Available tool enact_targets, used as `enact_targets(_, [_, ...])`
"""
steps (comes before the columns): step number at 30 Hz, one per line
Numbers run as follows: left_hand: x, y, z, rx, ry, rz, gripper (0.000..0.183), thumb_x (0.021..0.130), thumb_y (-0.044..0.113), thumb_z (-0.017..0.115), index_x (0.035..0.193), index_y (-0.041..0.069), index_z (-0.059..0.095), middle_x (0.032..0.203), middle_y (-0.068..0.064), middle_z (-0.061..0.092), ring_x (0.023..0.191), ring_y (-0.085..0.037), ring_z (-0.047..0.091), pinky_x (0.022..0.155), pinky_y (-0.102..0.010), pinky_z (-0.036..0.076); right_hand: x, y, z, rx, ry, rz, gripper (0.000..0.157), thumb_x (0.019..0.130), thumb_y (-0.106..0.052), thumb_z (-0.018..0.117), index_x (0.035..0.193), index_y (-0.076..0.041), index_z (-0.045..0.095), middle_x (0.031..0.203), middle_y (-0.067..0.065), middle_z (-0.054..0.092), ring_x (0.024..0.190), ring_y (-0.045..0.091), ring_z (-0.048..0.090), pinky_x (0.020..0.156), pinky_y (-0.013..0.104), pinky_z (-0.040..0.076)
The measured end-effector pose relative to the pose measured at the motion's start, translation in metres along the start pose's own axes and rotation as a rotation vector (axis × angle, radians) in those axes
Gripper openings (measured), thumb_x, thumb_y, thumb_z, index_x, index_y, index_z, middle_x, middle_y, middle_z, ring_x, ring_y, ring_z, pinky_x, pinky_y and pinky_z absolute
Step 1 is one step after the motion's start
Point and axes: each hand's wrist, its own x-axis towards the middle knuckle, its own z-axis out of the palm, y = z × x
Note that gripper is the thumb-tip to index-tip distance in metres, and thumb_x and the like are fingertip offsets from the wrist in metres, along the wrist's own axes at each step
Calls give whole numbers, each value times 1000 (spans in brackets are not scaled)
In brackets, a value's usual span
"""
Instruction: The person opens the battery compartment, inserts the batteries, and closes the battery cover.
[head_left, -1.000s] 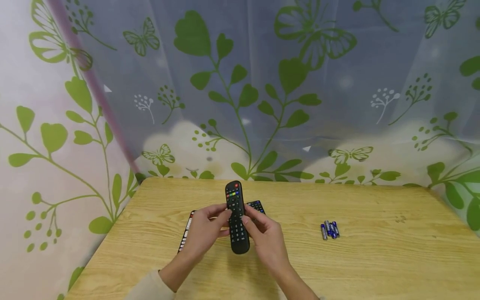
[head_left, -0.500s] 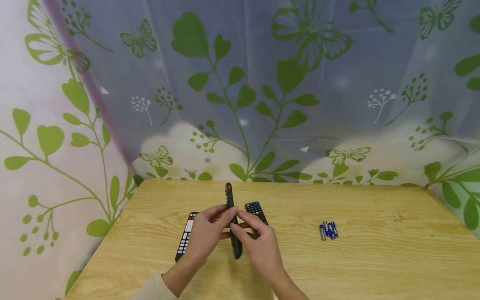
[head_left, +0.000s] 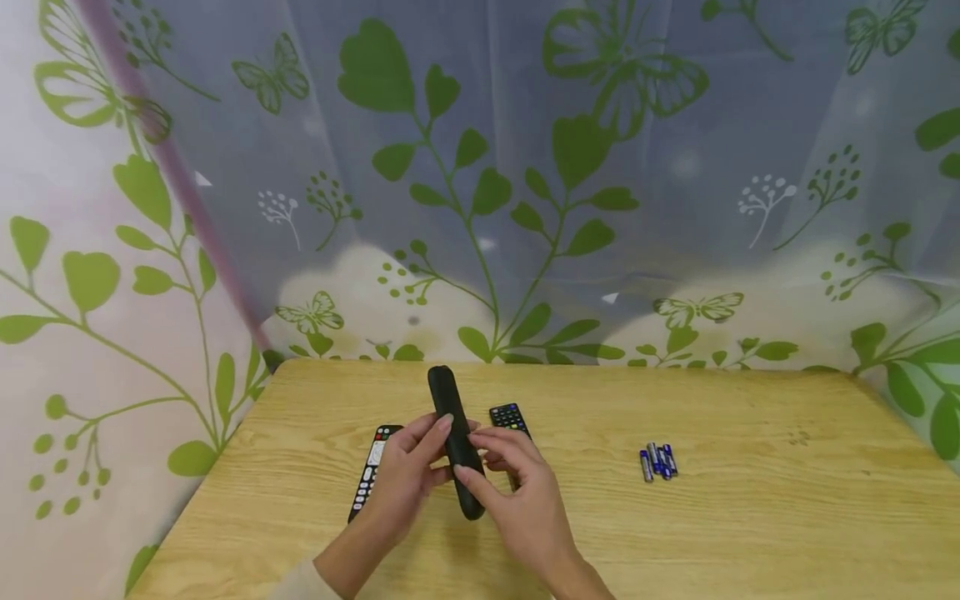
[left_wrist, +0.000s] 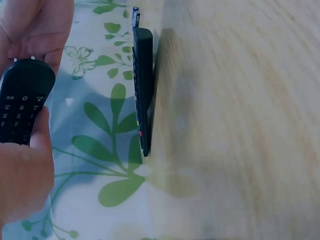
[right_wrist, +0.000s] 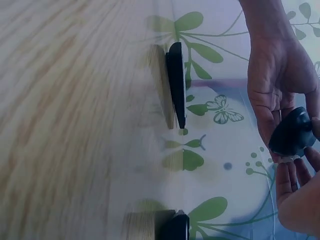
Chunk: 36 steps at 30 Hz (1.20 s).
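A black remote control (head_left: 453,429) is held up over the table between both hands, its plain back turned to the head view. My left hand (head_left: 397,475) grips its left side, thumb across the back. On the other side my right hand (head_left: 528,492) pinches the edge between thumb and bent fingers. The left wrist view shows the number buttons on the front of this remote (left_wrist: 22,105). A remote with white buttons (head_left: 367,475) lies partly hidden behind the left hand. Another black remote (head_left: 506,414) lies behind the right hand, its lower part covered.
Several blue and silver batteries (head_left: 657,462) lie together on the wooden table (head_left: 750,517), right of the hands. A curtain (head_left: 675,208) with green leaves and butterflies hangs behind the table's far edge.
The held remote has been turned over about its length, from buttons facing the head view, through edge-on, to its back showing. Its top end has shifted slightly left.
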Motion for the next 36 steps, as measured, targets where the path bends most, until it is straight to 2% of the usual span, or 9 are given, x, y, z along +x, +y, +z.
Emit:
enact_targets(3, [-1,-3,-2,-46,-65,-16,50,100,24,51,134,-12,41,119,-18,58,104,-24,60,80,-35,56,-1,1,-3,-97,10,-21,28,82,-37,74,108,-27,68,114,-9,54,90,16,55,78,32,51])
enact_targets(6, [-2,-6,-4,-69,-101,-28,52,101,24,49,136,-12,37,121,-17,56,105,-24,59,81,-35,55,-2,3,-6,-164,-1,-46,28,81,-40,75,106,-30,66,111,-13,54,83,14,55,73,29,51])
enact_targets(8, [-3,-7,-4,-72,-121,-27,53,101,25,49,137,-12,36,121,-17,56,105,-23,59,82,-36,55,-2,2,-9,-192,-19,-67,29,81,-41,74,106,-31,66,110,-13,53,81,13,54,73,28,51])
enact_targets(11, [-4,-7,-5,-78,-140,-26,50,102,24,48,136,-12,38,119,-15,57,105,-24,59,83,-37,55,-3,0,-13,-209,-73,-51,30,82,-44,73,108,-32,63,106,-11,53,77,12,53,70,28,51])
enact_targets(18, [-4,-4,-9,-76,-135,-17,41,101,21,49,130,-9,46,114,-14,60,99,-22,61,82,-38,56,0,-5,-17,-161,-246,46,38,84,-43,71,115,-27,57,94,1,49,69,15,53,60,26,51])
enact_targets(23, [-2,-5,-12,-49,-187,-13,38,102,18,48,130,-7,47,114,-14,61,100,-21,60,81,-39,56,2,-6,-19,-122,-290,86,35,84,-37,72,111,-23,55,92,5,50,71,16,54,62,27,52])
enact_targets(30, [-2,-10,-18,-61,-217,-26,32,101,12,49,129,-3,48,112,-14,59,98,-21,59,81,-41,56,1,-6,-21,-51,-342,141,35,84,-29,74,111,-19,54,91,9,50,73,19,55,64,28,51])
enact_targets(36, [2,-10,-23,-73,-302,-42,38,99,6,49,134,-7,43,112,-14,58,101,-21,59,85,-46,53,3,-6,-22,-28,-367,130,36,83,-26,76,109,-18,53,91,7,52,81,19,54,72,29,50])
